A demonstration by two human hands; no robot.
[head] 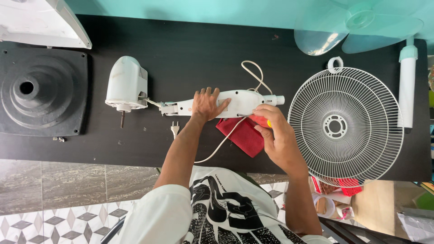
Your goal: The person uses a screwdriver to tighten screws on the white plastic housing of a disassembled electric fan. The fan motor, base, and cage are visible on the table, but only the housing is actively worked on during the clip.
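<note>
The left hand (205, 105) lies flat on the white fan neck housing (226, 106), fingers spread and pressing it to the black tabletop (190, 49), not curled around it; the right hand (276, 135) is clenched on a red-and-yellow tool handle (262, 121) whose tip is hidden, set against the housing's near edge just beside the left fingers; a red cloth (242, 135) lies beneath; the motor head (126, 83) sits beyond the left fingertips, the wire grille (346, 126) outside the right knuckles; likely risks: the tool slipping toward the holding fingers, or snagging the loose white cord (221, 144).
</note>
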